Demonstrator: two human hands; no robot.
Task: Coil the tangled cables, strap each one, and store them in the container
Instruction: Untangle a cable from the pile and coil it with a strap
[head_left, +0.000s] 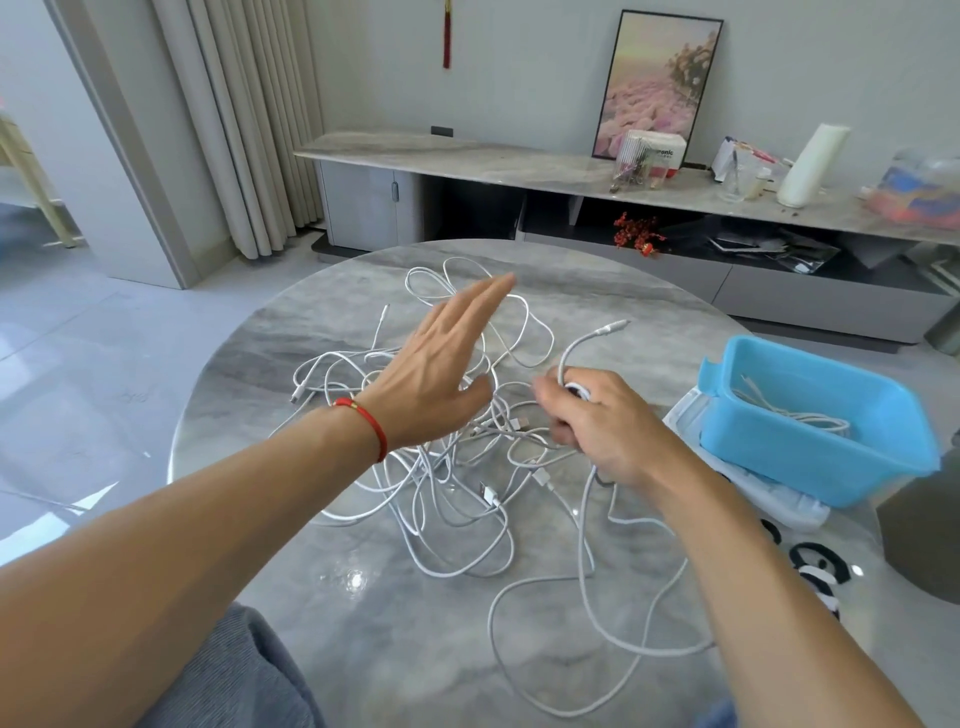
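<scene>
The right hand (592, 421) at centre right grips a small coil of one cable (576, 358); its long tail runs down to the lower right of the bench (374, 634). The left hand (441, 379) hovers flat and empty above the tangle (447, 467) at centre. To wind well, I think the left hand should feed the tail slowly, keeping loops equal and clear of the tangle. The bin (810, 441) waits at right.

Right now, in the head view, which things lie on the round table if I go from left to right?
Left hand raised open above the tangled white cables → right hand, its grip closed on a braided white cable → blue container → black straps near the right edge.
</scene>
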